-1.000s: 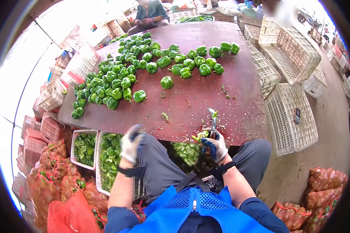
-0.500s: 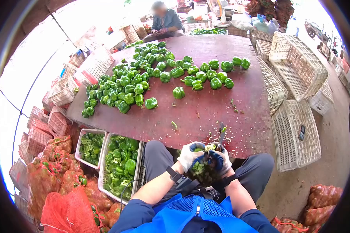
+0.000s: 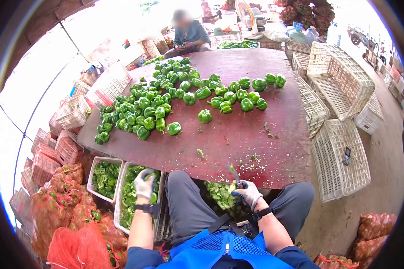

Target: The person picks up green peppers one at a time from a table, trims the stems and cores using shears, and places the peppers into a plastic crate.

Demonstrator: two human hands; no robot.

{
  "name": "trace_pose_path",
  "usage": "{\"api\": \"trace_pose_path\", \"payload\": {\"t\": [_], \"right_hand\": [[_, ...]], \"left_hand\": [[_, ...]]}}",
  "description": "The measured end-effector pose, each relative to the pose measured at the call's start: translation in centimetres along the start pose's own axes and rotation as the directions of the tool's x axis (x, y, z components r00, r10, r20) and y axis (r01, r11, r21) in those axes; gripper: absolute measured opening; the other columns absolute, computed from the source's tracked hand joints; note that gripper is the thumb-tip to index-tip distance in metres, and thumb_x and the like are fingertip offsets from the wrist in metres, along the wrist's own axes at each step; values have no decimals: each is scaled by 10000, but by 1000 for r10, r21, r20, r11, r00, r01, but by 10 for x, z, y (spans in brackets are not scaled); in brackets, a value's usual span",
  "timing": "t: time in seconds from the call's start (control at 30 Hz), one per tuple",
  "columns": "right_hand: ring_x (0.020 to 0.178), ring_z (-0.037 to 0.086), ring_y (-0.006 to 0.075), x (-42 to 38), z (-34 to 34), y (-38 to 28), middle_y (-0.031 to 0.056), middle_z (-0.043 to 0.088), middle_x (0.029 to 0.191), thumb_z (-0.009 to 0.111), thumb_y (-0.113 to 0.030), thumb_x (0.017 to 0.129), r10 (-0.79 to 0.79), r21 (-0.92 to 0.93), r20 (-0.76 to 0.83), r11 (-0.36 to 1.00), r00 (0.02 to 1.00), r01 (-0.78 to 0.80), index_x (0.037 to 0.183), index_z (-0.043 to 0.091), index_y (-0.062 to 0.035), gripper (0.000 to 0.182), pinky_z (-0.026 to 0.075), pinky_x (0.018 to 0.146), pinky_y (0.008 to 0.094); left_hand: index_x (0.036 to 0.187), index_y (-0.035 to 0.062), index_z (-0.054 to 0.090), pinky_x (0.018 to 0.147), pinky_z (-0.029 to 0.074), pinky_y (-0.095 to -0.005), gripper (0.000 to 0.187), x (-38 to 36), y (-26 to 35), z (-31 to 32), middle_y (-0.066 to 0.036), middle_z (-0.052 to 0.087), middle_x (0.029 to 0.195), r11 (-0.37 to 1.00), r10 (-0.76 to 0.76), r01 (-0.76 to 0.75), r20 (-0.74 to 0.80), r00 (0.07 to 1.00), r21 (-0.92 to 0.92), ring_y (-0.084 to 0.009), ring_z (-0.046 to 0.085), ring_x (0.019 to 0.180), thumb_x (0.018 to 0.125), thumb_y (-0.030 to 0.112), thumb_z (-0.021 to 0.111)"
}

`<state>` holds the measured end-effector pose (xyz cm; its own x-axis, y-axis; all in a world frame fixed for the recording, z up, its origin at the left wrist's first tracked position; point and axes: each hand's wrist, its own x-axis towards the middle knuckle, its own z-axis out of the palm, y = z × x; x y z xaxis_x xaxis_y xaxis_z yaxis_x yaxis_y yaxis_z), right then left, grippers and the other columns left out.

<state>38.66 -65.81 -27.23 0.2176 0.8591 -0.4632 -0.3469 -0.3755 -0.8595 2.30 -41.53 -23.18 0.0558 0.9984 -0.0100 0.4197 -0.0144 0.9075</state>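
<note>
My left hand [image 3: 144,184], in a white glove with dark blue on it, is over a white crate [image 3: 117,214] of green bell peppers. Its fingers curl around a green bell pepper [image 3: 149,176], mostly hidden by the glove. At the table's front edge, my gloved right hand [image 3: 248,193] is closed on a knife [image 3: 234,174], its blade pointing up and away from me. A pale green scrap [image 3: 232,188] shows beside that hand. Below, between my knees, lies a heap of pale green pepper cores [image 3: 221,195].
Many whole green bell peppers [image 3: 143,103] lie on the red table [image 3: 188,154], with seeds and scraps near its front. Another crate [image 3: 90,184] of peppers stands left. Stacked crates [image 3: 341,157], one bearing a phone [image 3: 347,156], line the right. A person [image 3: 191,36] sits across.
My hands were together over my lap, working on a pepper. The left has since moved left over the crate; the right stays near the table edge with the knife. The cores below are uncovered.
</note>
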Motion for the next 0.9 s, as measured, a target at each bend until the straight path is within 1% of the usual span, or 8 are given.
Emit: {"api": "trace_pose_path", "payload": {"t": [0.1, 0.2, 0.27, 0.4, 0.6, 0.67, 0.8, 0.9], "right_hand": [[677, 593, 93, 10, -1, 18, -11, 662, 778, 798, -172, 745, -26, -221, -33, 975, 999, 18, 1088, 726, -105, 357, 472, 582, 274], [786, 621, 118, 15, -9, 24, 5, 673, 862, 782, -145, 759, -159, -475, -36, 871, 987, 123, 1128, 710, -77, 382, 524, 657, 298], [754, 617, 119, 20, -13, 32, 9, 671, 877, 767, -138, 779, -116, -347, -83, 935, 990, 80, 1120, 702, -76, 352, 534, 622, 299], [756, 658, 134, 7, -15, -6, 40, 663, 913, 705, -157, 892, -26, 34, -97, 999, 995, 30, 1203, 623, -58, 337, 540, 578, 303], [849, 653, 114, 44, -62, -35, 29, 682, 962, 688, -108, 932, -262, 217, -320, 915, 911, 340, 1173, 648, -50, 252, 565, 667, 280], [827, 635, 103, 62, -95, -51, 35, 684, 976, 687, -112, 937, -368, 15, -406, 912, 836, 409, 1168, 650, -46, 242, 551, 643, 272], [808, 621, 99, 96, -154, -99, 23, 674, 948, 696, -128, 934, -268, -45, -576, 954, 773, 297, 1129, 672, -44, 214, 550, 627, 279], [596, 627, 116, 145, -226, -101, 10, 656, 849, 719, -281, 923, -381, -296, -591, 922, 710, 249, 1190, 656, -107, 324, 417, 407, 265]], "left_hand": [[994, 15, 708, 822, 521, -320, 234, 35, -119, -77, -96, 727, 948, 881, 126, -126, 30, 992, 456, -194, 666, 849, 763, 52, 722], [1070, 10, 710, 807, 520, -317, 368, 20, -132, -86, -92, 717, 932, 874, 19, 12, -60, 998, 485, -171, 651, 849, 713, 61, 786], [1098, 5, 696, 803, 514, -306, 400, 46, -180, -86, -77, 702, 938, 954, -27, 46, -69, 997, 298, -159, 631, 848, 709, 18, 785], [1145, -30, 657, 859, 514, -298, 392, 58, -99, -25, -74, 686, 1022, 988, 20, -26, 36, 999, 153, -155, 621, 909, 761, -69, 726], [1373, -13, 514, 1050, 434, -347, 646, 116, -25, 75, -156, 603, 1324, 989, 54, -86, 242, 969, 122, -229, 570, 1211, 805, 122, 789], [1439, 12, 447, 1104, 390, -365, 755, 154, -39, 101, -193, 525, 1421, 920, 175, -248, 248, 953, 304, -284, 504, 1312, 798, 195, 803], [1518, 55, 335, 1152, 337, -380, 899, 215, -54, 146, -215, 423, 1504, 931, 227, -284, 245, 942, 229, -322, 395, 1406, 788, 254, 820], [1545, 121, 291, 1166, 324, -403, 962, 224, -31, 176, -216, 305, 1558, 881, 191, -253, 189, 963, 401, -370, 350, 1418, 771, 276, 842]]}}
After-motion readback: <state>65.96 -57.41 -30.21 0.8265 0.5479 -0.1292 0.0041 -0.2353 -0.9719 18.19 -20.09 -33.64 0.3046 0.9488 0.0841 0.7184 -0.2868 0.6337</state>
